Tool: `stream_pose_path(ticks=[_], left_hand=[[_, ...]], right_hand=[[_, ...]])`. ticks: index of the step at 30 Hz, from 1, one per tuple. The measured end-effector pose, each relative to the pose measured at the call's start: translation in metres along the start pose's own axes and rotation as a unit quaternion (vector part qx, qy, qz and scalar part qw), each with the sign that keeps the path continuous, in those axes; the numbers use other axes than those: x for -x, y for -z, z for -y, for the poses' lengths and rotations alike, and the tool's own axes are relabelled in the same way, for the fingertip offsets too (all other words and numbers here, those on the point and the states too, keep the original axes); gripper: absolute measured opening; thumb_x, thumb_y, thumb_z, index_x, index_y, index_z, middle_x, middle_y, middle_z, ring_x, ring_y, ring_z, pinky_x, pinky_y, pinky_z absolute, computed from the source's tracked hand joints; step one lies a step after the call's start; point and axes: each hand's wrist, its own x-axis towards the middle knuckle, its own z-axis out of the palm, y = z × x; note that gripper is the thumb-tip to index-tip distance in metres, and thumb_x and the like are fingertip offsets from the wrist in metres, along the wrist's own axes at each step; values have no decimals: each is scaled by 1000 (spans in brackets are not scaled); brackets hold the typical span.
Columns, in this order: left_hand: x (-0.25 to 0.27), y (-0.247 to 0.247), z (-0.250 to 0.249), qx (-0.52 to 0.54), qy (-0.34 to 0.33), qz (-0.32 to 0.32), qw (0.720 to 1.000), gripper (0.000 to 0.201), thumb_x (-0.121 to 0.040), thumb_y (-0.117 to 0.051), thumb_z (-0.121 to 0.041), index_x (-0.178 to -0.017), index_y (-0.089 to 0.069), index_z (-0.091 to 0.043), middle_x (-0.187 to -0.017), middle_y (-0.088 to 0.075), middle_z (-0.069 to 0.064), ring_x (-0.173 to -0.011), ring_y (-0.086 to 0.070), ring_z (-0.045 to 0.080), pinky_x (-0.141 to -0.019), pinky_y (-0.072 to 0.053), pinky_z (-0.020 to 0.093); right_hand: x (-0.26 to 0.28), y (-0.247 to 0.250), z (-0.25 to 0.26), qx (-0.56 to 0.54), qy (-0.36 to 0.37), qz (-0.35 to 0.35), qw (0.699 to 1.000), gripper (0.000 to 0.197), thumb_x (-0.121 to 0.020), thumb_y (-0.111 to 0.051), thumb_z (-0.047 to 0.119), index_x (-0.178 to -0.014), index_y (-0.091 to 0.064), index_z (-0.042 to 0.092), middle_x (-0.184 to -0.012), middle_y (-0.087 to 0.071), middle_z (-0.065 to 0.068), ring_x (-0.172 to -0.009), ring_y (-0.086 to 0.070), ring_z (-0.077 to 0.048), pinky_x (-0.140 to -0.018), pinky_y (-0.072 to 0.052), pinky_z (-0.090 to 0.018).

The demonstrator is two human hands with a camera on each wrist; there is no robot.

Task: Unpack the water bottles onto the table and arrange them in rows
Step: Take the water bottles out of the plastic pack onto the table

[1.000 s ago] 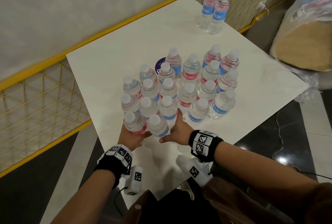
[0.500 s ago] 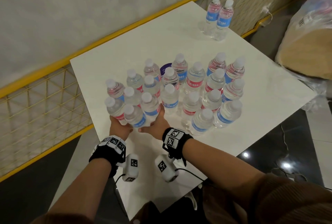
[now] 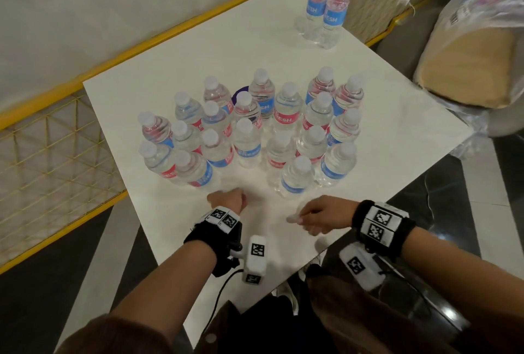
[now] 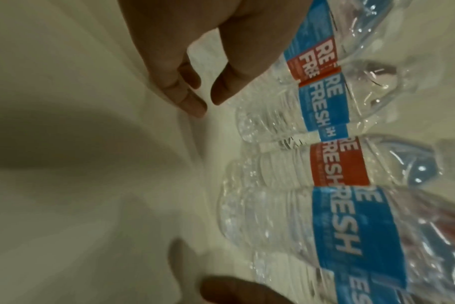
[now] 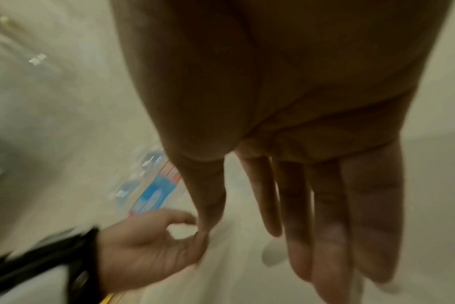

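Note:
Several clear water bottles (image 3: pixel 249 138) with red and blue labels stand upright in a loose cluster on the white table (image 3: pixel 198 50). Two more bottles (image 3: pixel 326 10) stand apart at the far corner. My left hand (image 3: pixel 226 201) hovers just in front of the cluster's left group, its fingers (image 4: pixel 174 86) loosely curled and holding nothing. In the left wrist view the nearest bottles (image 4: pixel 338 164) stand just beyond those fingertips, not touched. My right hand (image 3: pixel 317 216) is over the table's near edge, with its fingers (image 5: pixel 325 205) straight and empty.
A yellow wire railing (image 3: pixel 56 155) runs along the table's left and far sides. A plastic-wrapped pack with cardboard (image 3: pixel 467 70) sits off the right edge. A dark purple disc (image 3: pixel 241 92) shows among the back bottles. Dark floor lies below the near corner.
Both hands slid the left group of bottles to the left, then let go and pulled back toward me. The right hand has moved off to the right.

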Motion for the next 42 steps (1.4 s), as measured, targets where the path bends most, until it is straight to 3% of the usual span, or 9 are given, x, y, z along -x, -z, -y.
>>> stream_pose_path(ticks=[5,8,11,15,21,30,34,39,42], left_hand=[[37,-43,-12,-118,-119,78,983,83,-66,-74,1,-137,-32,-9,-125,-44,17,-109,-53,31,-94,-49,41],[57,-61,-7,-221,-254,121,934,128,-55,-90,-20,-148,-2,-18,-145,-16,8,-137,-22,21,-113,-30,35],[64,-74,-5,-181,-292,105,933,142,-47,-92,-36,-147,8,-23,-151,-8,-2,-143,-9,13,-116,-16,30],[59,-81,-7,-68,-321,71,942,136,-41,-92,-42,-145,-5,-32,-150,-25,-1,-139,-30,15,-113,-31,38],[46,-72,-13,-58,-294,38,953,103,-64,-85,-15,-141,-17,-17,-141,-33,13,-120,-47,17,-104,-44,42],[38,-64,-29,-72,-306,-27,949,85,-70,-81,-18,-135,-26,-12,-137,-36,12,-124,-43,26,-104,-41,42],[42,-65,-34,-80,-145,-40,985,77,-75,-76,-33,-129,-27,-8,-127,-43,14,-108,-54,33,-90,-49,38],[66,-71,-37,-226,-8,159,961,33,-87,-63,-33,-99,-52,-4,-80,-58,8,-61,-55,18,-57,-47,27],[76,-86,-39,-286,-55,218,931,47,-82,-61,-54,-94,-53,-10,-91,-61,6,-73,-57,19,-61,-47,26]], right_hand=[[-1,60,-44,-13,-53,-178,983,63,-69,-78,46,-114,-49,13,-97,-68,-10,-77,-64,-20,-67,-56,-32],[-12,73,-43,-13,25,-252,967,74,-65,-84,37,-121,-40,19,-102,-63,-7,-72,-61,-14,-61,-50,-29],[-23,73,-34,20,101,-258,961,80,-60,-84,47,-124,-50,13,-112,-59,-1,-81,-58,-5,-76,-49,-25],[-47,73,-44,-16,153,-278,948,124,-43,-80,68,-144,-25,22,-144,-39,1,-131,-42,-18,-110,-37,-40],[-45,75,-16,-6,156,-281,947,132,-46,-89,45,-148,-12,14,-150,-29,-5,-136,-34,-24,-113,-31,-38],[-60,59,11,-49,113,-263,957,134,-62,-87,23,-145,17,3,-154,-18,-9,-139,-29,-24,-109,-30,-31],[-65,55,17,-60,76,-228,969,135,-69,-82,13,-142,31,6,-147,-35,-16,-132,-42,-29,-106,-40,-40],[-41,94,-4,-146,-1,-179,973,83,-80,-67,-1,-145,-15,4,-128,-55,-22,-99,-60,-31,-90,-49,-44],[-27,138,-19,-165,-33,-363,916,65,-80,-66,7,-135,-31,6,-128,-53,-20,-102,-56,-28,-88,-47,-38]])
